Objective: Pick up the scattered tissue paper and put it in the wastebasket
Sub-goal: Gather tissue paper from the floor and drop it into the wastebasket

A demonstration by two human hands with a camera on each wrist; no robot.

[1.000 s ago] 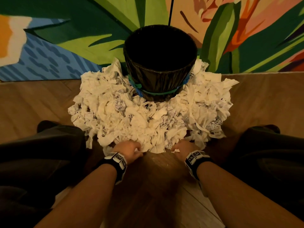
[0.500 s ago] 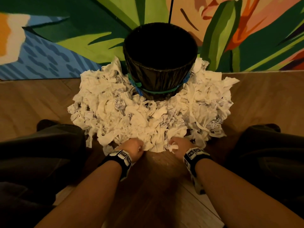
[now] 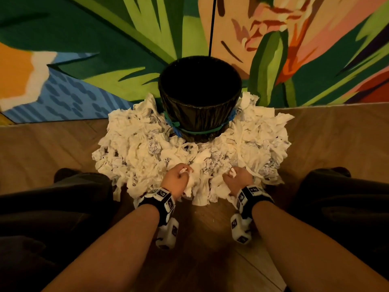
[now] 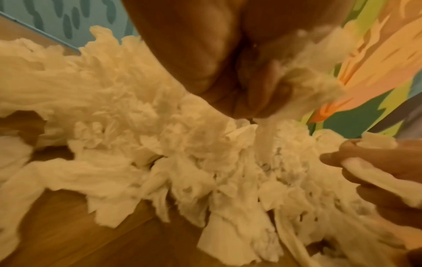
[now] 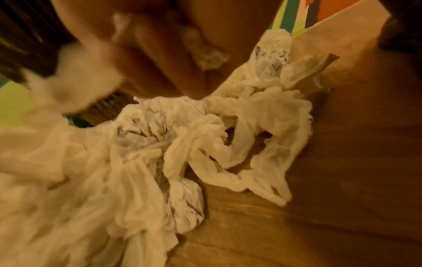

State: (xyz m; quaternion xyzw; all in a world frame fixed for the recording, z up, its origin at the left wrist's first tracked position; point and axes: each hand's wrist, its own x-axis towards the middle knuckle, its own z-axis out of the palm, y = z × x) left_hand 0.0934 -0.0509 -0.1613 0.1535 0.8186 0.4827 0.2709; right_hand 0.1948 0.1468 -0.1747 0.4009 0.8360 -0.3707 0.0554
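Tissue paper (image 3: pixel 189 152) lay in one large crumpled heap on the wooden floor (image 3: pixel 42 144), banked around the near side and both flanks of one black wastebasket (image 3: pixel 200 102); the individual pieces were too tangled to count. The wastebasket stood upright against a painted wall panel (image 3: pixel 105 49), lined with a dark bag held by one green band (image 3: pixel 200 131). Two hands worked at the near edge of the heap. The left hand (image 3: pixel 179 182) was curled into a fist around a wad of tissue, with white paper showing between its fingers (image 4: pixel 262 86). The right hand (image 3: pixel 236 179) was likewise clenched on a wad, a tuft protruding at the knuckles. Each wrist carried one black band with white marker blocks (image 3: pixel 166 207). Two dark-trousered legs (image 3: pixel 52 207) flanked the arms, one on each side.
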